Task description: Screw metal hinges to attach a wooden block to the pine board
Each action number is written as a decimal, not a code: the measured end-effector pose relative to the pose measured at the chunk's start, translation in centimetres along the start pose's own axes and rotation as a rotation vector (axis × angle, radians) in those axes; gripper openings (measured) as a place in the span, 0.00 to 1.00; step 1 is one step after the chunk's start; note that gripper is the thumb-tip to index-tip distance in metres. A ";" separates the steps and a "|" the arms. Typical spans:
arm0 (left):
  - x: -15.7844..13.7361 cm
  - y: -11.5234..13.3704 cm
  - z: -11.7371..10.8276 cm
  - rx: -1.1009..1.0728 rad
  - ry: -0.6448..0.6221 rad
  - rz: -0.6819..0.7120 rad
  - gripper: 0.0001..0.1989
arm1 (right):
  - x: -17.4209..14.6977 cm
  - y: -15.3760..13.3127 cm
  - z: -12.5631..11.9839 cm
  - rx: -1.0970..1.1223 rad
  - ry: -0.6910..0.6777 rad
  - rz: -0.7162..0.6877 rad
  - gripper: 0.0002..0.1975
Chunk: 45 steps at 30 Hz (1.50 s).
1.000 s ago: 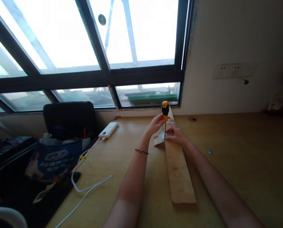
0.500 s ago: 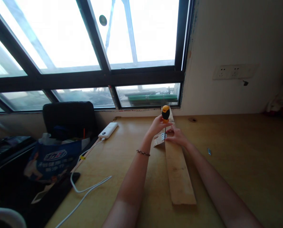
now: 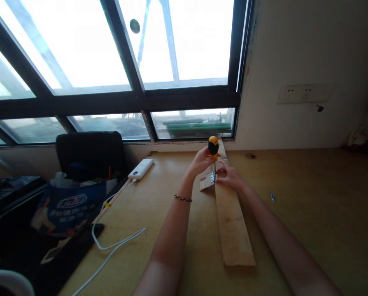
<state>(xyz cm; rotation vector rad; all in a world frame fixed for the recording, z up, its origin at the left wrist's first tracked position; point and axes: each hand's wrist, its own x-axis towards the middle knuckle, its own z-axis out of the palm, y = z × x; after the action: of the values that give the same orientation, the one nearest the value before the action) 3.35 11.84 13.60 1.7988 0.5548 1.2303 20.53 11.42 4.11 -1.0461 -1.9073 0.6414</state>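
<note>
My left hand (image 3: pixel 201 161) is closed around the yellow-and-black handle of a screwdriver (image 3: pixel 213 146). The shaft points down, its tip at a metal hinge (image 3: pixel 213 176). Thumb and index finger of my right hand (image 3: pixel 230 176) are curled at the hinge's right side, gripping it against the wood; any screw there is too small to make out. The hinge lies on a long wooden board (image 3: pixel 235 230), and its other leaf is on a short wood piece (image 3: pixel 206 183) that slopes down to the left.
Small metal pieces (image 3: pixel 272 197) lie on the table (image 3: pixel 310 238) to the right. A white power bank (image 3: pixel 141 169) with a white cable (image 3: pixel 102 248) is at the left. Beyond the table's left edge are a black chair (image 3: pixel 89 152) and a blue bag (image 3: pixel 73 205).
The screwdriver handle has tipped slightly left, and my left hand and wrist have shifted a little left with it. My right hand and the board stay where they were.
</note>
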 end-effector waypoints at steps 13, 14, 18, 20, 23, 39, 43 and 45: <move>0.2 0.7 0.4 -0.070 0.269 0.060 0.16 | -0.1 -0.2 -0.1 -0.004 -0.001 0.005 0.40; 0.2 1.0 0.1 -0.083 0.331 0.074 0.16 | -0.1 -0.3 -0.1 -0.008 -0.001 0.009 0.40; -0.2 3.0 -2.4 -0.057 0.473 0.109 0.17 | -0.1 -0.1 -0.1 -0.014 0.000 0.011 0.39; -0.7 3.6 -3.6 0.011 0.490 0.122 0.17 | 0.0 0.0 -0.1 -0.014 -0.006 0.002 0.39; -1.8 3.3 -4.2 0.194 0.497 0.148 0.16 | 0.0 0.1 0.0 -0.017 -0.004 -0.007 0.38; -16.6 -5.3 -4.5 1.209 -0.008 0.143 0.15 | -13.0 2.4 -5.3 -0.196 0.523 0.293 0.16; -16.5 -5.7 -4.4 1.103 -0.083 0.090 0.17 | -14.5 3.6 -6.3 -0.369 0.532 0.395 0.15; -16.5 -5.7 -4.4 1.066 -0.105 0.044 0.17 | -14.3 3.9 -6.8 -0.459 0.522 0.404 0.15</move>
<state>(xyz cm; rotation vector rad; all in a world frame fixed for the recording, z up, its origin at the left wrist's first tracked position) -6.81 4.30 0.85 2.7200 1.2693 0.8896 32.20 1.46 -1.48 -1.7246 -1.4140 0.1056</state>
